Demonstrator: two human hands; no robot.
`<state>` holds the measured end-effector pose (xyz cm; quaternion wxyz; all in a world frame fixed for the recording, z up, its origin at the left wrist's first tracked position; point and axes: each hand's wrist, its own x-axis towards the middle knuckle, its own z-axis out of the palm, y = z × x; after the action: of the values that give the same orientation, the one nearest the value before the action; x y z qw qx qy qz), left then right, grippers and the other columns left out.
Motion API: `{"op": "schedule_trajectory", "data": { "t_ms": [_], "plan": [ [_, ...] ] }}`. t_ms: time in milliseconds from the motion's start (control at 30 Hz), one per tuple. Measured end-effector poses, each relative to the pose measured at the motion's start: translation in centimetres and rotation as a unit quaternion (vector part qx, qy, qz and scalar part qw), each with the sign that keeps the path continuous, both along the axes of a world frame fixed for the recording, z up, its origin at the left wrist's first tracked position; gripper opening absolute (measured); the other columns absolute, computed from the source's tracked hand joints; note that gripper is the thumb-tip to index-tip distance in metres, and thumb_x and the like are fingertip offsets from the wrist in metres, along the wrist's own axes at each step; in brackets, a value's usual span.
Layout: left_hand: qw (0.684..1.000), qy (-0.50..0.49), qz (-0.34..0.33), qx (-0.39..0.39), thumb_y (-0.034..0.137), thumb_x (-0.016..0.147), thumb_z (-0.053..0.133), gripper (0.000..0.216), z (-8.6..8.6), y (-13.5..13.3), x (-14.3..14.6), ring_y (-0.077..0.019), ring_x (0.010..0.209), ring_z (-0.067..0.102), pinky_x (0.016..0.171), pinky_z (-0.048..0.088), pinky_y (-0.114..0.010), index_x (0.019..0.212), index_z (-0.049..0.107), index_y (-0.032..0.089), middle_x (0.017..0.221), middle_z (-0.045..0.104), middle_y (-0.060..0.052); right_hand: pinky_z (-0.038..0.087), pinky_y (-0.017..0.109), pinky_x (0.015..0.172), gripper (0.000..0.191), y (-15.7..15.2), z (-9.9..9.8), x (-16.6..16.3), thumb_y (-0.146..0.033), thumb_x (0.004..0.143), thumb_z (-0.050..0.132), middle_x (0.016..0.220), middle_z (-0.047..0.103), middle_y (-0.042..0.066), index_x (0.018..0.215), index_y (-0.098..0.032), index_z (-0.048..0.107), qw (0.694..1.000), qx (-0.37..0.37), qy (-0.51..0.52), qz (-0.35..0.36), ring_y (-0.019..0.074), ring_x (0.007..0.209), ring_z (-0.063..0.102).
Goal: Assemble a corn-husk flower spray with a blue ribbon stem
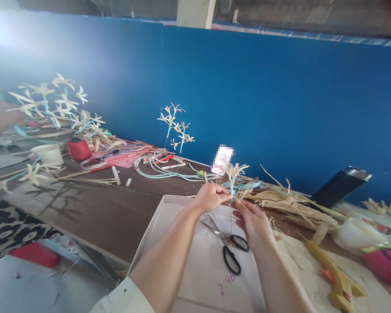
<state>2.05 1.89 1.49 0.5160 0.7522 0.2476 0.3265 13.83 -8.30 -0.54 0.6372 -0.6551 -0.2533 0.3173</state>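
My left hand [210,196] and my right hand [252,222] meet over a white cardboard sheet [169,234], both pinching the stem of a small straw flower [235,173] with pale petals and a light blue wrapped stalk. The left fingers close on the stem just below the bloom. The right fingers pinch it from the other side, slightly lower. Black-handled scissors [230,250] lie open on the sheet under my hands. A thin thread hangs down from the flower toward the scissors.
Dry straw [286,202] is heaped right of the flower. A yellow glue gun [334,278], a pink bowl [386,263] and a black flask [340,184] sit at right. Finished straw flowers [177,126], blue cords [163,171], a red spool [79,149] and another person's arm [0,121] are left.
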Motion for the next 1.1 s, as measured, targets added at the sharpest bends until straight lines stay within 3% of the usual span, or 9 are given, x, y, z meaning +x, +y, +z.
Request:
{"op": "schedule_trajectory", "data": {
  "t_ms": [267,767,1100],
  "plan": [
    [1.000,0.003,0.002,0.019,0.037,0.071,0.062,0.028,0.4,-0.3,-0.1,-0.0162,0.078,0.061,0.069,0.044,-0.022,0.081,0.072,0.013,0.081,0.070,-0.004,0.036,0.016,0.047,0.035,0.1,-0.3,-0.2,-0.047,0.062,0.073,0.073,0.062,-0.001,0.082,-0.020,0.065,0.999,0.042,-0.014,-0.022,0.0087,0.059,0.052],
    [0.997,0.001,0.026,0.073,0.035,0.072,0.061,0.024,-0.3,-0.3,0.6,-0.0146,0.076,0.061,0.070,0.044,-0.022,0.078,0.071,0.014,0.080,0.069,-0.004,0.033,0.022,0.045,0.034,-0.1,-0.8,-1.0,-0.052,0.076,0.059,0.058,0.055,-0.002,0.082,-0.018,0.058,0.985,0.083,-0.148,-0.033,0.0101,0.046,0.043],
    [0.996,0.000,0.029,0.082,0.039,0.073,0.061,0.027,-0.1,-0.4,0.5,-0.0144,0.074,0.060,0.071,0.044,-0.022,0.076,0.071,0.014,0.081,0.069,-0.004,0.041,0.027,0.058,0.026,-0.6,-0.2,-1.5,-0.045,0.083,0.052,0.066,0.058,0.000,0.083,-0.020,0.057,0.932,0.075,-0.346,-0.076,0.0153,0.056,0.056]
  ]
}}
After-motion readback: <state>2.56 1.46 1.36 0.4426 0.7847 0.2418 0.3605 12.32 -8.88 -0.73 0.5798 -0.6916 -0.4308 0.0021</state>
